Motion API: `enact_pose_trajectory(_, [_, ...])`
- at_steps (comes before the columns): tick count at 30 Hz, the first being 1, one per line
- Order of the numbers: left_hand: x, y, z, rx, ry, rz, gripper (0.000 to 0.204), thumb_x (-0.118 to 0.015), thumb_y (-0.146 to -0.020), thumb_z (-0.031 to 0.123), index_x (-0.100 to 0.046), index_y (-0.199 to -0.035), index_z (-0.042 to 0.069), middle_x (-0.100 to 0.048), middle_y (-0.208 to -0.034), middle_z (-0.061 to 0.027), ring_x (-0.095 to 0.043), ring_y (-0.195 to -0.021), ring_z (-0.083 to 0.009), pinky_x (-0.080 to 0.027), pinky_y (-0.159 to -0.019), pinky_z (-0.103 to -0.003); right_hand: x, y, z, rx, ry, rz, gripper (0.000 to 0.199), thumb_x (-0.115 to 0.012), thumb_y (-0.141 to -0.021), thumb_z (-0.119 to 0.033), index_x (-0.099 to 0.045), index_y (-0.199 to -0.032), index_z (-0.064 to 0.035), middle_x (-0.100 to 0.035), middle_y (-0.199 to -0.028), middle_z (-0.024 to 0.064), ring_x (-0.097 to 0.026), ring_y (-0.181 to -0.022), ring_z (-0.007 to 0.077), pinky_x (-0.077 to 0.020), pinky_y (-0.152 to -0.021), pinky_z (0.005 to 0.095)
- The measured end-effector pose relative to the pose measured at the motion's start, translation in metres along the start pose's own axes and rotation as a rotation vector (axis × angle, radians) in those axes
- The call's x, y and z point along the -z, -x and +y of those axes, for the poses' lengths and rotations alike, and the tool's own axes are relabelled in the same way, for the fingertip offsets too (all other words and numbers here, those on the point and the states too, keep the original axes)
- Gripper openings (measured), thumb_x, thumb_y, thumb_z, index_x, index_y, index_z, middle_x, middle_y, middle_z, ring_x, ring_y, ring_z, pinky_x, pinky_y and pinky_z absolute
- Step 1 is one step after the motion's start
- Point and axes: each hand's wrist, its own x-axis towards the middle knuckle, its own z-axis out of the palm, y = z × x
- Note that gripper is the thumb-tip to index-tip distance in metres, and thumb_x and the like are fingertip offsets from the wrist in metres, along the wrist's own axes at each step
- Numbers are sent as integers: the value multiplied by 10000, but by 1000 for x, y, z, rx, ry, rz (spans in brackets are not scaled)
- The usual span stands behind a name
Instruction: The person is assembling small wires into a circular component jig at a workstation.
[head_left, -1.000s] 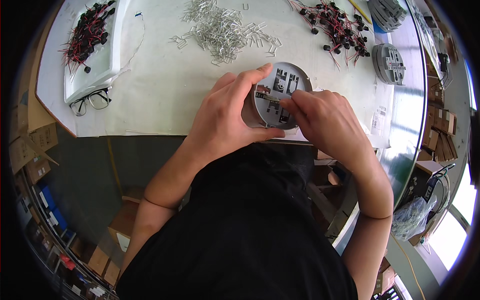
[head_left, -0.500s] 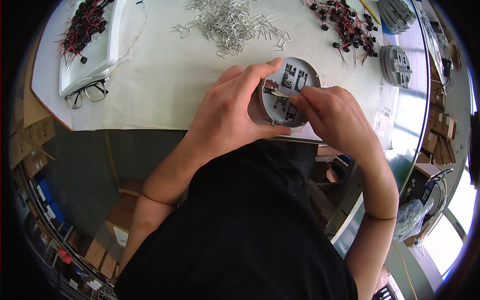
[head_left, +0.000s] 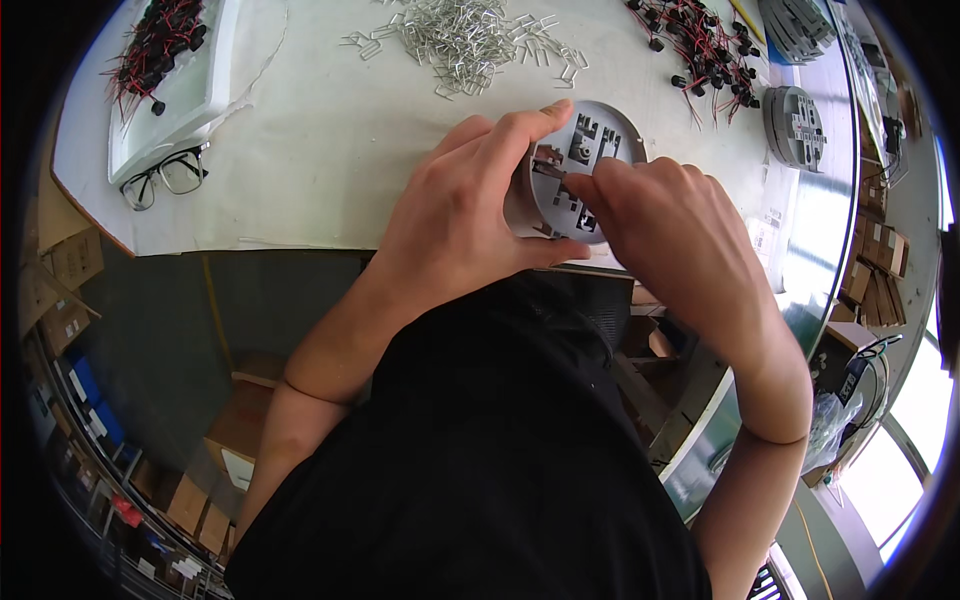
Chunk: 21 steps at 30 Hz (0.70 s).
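One round grey plastic housing [head_left: 598, 150] at the near edge of the pale tabletop [head_left: 320, 180] | left hand [head_left: 455, 195] spread around its side | right hand [head_left: 680, 225] pinching at its face, on what I can't tell | off-centre push could skid it loose

The right hand [head_left: 682, 225] has shifted leftward over the round grey housing [head_left: 577, 160]. Less of the thin strip [head_left: 551, 170] at its fingertips now shows.

My bare right hand [head_left: 668, 218] covers part of the round grey plastic housing [head_left: 597, 150]; the slim greyish piece [head_left: 549, 171] at its fingertips [head_left: 579, 184] is too small to identify.
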Motion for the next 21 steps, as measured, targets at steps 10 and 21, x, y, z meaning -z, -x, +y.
enact_pose_trajectory(10, [0, 3, -2, -28, -12, 21, 1050, -1061, -613, 368, -603, -1507, 63, -730, -1170, -95, -705, -1033, -227, -602, -925, -379, 12, 5, -15, -2, 184, 10, 332, -700, -1043, -248, -670, -793, -32, -653, -668, 195, -665, -640, 413, -519, -599, 489])
enact_pose_trajectory(21, [-2, 1, -4, -14, 28, 56, 970, -1018, -650, 370, -589, -1469, 79, -758, -1161, -114, -702, -1012, -302, -560, -965, -428, 4, 5, 1, -17, 150, 2, 372, -692, -1051, -290, -671, -783, -33, -647, -652, 192, -657, -640, 423, -521, -609, 486])
